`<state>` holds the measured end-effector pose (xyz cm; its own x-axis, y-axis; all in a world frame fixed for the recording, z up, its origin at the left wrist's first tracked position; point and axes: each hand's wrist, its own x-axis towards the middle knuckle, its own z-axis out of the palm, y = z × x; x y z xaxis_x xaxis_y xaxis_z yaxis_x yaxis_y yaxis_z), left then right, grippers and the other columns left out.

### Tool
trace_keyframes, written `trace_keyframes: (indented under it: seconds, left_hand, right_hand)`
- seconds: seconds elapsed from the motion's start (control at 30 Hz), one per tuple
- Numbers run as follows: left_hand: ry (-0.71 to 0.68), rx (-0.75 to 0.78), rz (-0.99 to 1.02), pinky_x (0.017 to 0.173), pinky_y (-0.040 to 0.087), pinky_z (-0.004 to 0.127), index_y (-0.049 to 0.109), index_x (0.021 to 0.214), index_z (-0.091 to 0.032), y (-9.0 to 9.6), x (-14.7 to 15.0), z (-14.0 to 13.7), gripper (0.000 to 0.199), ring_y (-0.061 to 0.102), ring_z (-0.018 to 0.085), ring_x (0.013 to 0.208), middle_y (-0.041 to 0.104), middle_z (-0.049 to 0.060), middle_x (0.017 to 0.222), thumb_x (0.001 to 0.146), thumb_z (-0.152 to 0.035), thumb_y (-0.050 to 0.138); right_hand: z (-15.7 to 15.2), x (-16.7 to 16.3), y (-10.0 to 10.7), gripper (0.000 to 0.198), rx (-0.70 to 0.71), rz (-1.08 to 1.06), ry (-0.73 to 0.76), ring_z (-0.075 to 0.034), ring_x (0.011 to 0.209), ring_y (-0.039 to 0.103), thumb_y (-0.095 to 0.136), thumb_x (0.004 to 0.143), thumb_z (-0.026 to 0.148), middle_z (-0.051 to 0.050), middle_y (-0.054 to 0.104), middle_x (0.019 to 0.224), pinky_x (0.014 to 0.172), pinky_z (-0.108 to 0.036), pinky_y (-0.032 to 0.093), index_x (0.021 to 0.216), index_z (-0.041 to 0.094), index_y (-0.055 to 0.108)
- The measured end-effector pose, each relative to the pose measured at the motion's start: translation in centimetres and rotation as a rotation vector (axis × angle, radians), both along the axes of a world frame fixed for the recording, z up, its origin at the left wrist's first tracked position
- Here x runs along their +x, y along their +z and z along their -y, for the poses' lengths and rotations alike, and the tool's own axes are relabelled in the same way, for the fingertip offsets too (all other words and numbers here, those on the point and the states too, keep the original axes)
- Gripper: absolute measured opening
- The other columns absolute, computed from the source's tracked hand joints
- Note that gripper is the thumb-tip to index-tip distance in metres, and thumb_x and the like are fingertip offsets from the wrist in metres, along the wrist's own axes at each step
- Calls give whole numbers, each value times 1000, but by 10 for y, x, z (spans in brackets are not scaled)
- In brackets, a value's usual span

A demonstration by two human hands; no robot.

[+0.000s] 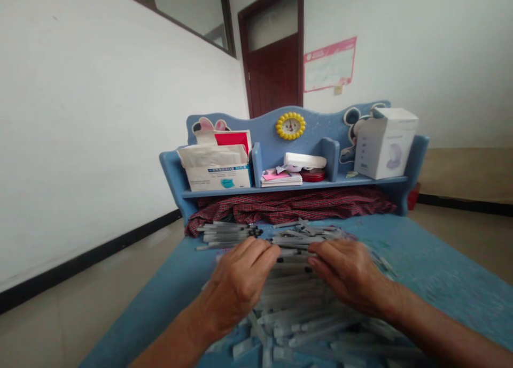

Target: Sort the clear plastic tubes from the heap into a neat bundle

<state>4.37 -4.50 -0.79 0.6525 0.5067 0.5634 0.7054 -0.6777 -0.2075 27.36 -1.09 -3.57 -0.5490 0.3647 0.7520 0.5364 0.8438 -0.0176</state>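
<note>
My left hand [244, 277] is closed, thumb and fingertips pinched over a heap of pale, translucent pen barrels [296, 288]. Facing it, my right hand [352, 271] is pinched in the same way. A slim pen [294, 252] with a dark part spans the small gap between the fingertips, its ends hidden by my fingers. Beyond my left hand lies a bundle of pens [226, 234], roughly lined up with dark tips to the right. More loose pens [308, 233] are strewn beyond my right hand.
Everything lies on a blue table [425, 271]. A checked cloth [288, 205] is bunched along its back, under a blue shelf [332, 185]. A mask box [220, 178], booklets [281, 181], a red round case [312, 175] and a white box [385, 146] stand there.
</note>
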Motion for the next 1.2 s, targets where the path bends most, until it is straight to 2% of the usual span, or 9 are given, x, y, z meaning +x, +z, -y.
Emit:
trace_keyframes:
  seconds: [0.17, 0.3, 0.57, 0.77, 0.9, 0.97, 1.07, 1.17, 1.2]
  left_hand:
    - [-48, -11, 3, 72, 46, 30, 51, 106, -14, -8, 7, 4, 20, 52, 18, 81, 60, 7, 90, 92, -12, 37]
    - [-80, -4, 34, 75, 47, 29, 50, 109, -14, -11, 7, 3, 20, 55, 17, 85, 60, 7, 91, 91, -10, 42]
    - [-154, 49, 126, 73, 50, 26, 53, 96, -13, -13, 8, 1, 14, 58, 16, 83, 61, 6, 87, 88, -6, 43]
    - [-162, 41, 99, 72, 51, 27, 53, 93, -12, -16, 7, -1, 11, 59, 17, 81, 61, 7, 84, 88, -7, 45]
    - [-145, 42, 102, 71, 52, 27, 54, 94, -11, -15, 6, -1, 12, 59, 17, 80, 61, 7, 83, 89, -8, 44]
    - [-138, 42, 102, 71, 52, 27, 54, 96, -12, -15, 6, -1, 12, 59, 17, 80, 61, 6, 84, 89, -8, 44]
    - [-146, 44, 94, 72, 52, 27, 54, 94, -12, -16, 6, -2, 11, 59, 17, 81, 61, 6, 84, 89, -8, 45]
    - [-145, 28, 89, 72, 52, 28, 54, 91, -12, -16, 7, -2, 12, 59, 17, 81, 61, 6, 83, 89, -8, 43]
    - [-141, 18, 88, 72, 52, 28, 54, 92, -12, -16, 7, -2, 13, 59, 17, 81, 61, 6, 83, 89, -8, 43]
  right_hand:
    - [6, -2, 2, 24, -209, -16, 48, -12, 53, 54, 40, 92, 21, -2, 60, 61, 52, -25, 37, 80, 15, 59]
    - [5, 0, 4, 22, -442, -52, 82, -10, 51, 50, 42, 90, 23, 1, 56, 58, 50, -22, 35, 77, 16, 59]
    - [4, 3, 6, 17, -777, -107, 148, -9, 55, 51, 46, 88, 25, 2, 58, 63, 53, -19, 38, 79, 18, 57]
    - [3, 2, 5, 3, -866, -167, 196, -8, 55, 50, 51, 84, 19, 4, 54, 63, 51, -19, 37, 82, 18, 52]
    - [2, 3, 8, 17, -849, -143, 147, -10, 57, 51, 55, 83, 28, 3, 57, 66, 52, -21, 36, 97, 18, 54]
    - [3, 3, 9, 17, -770, -96, 107, -11, 57, 50, 49, 87, 32, 2, 56, 63, 54, -22, 36, 87, 18, 57]
    - [2, 2, 8, 23, -713, -80, 115, -10, 58, 50, 43, 89, 27, 1, 55, 63, 57, -23, 37, 72, 17, 57]
    - [0, 2, 6, 10, -821, -136, 158, -9, 55, 48, 48, 85, 23, 3, 54, 62, 52, -20, 35, 86, 18, 57]
    - [0, 2, 6, 12, -863, -154, 164, -9, 53, 46, 51, 84, 25, 4, 53, 60, 49, -20, 34, 93, 18, 55]
